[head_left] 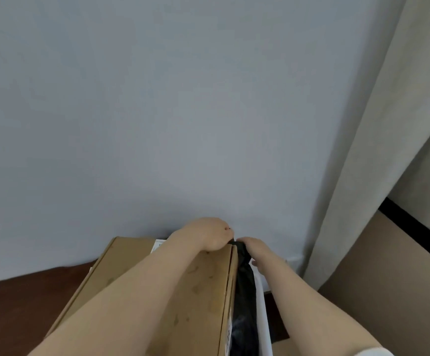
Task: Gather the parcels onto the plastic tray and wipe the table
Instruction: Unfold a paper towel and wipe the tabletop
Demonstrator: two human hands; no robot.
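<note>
I see: left hand [210, 235] closed on the far edge of a cardboard box [157, 291]; right hand [253, 249] gripping a black bag [244, 291] beside it.

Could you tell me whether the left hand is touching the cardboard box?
Touching: the head view shows the left hand resting on the cardboard box's far top edge.

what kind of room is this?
Probably a home room, not a warehouse: plain pale painted wall, cream fabric curtain at right, and a dark brown wooden table bearing a brown cardboard parcel box.
</note>
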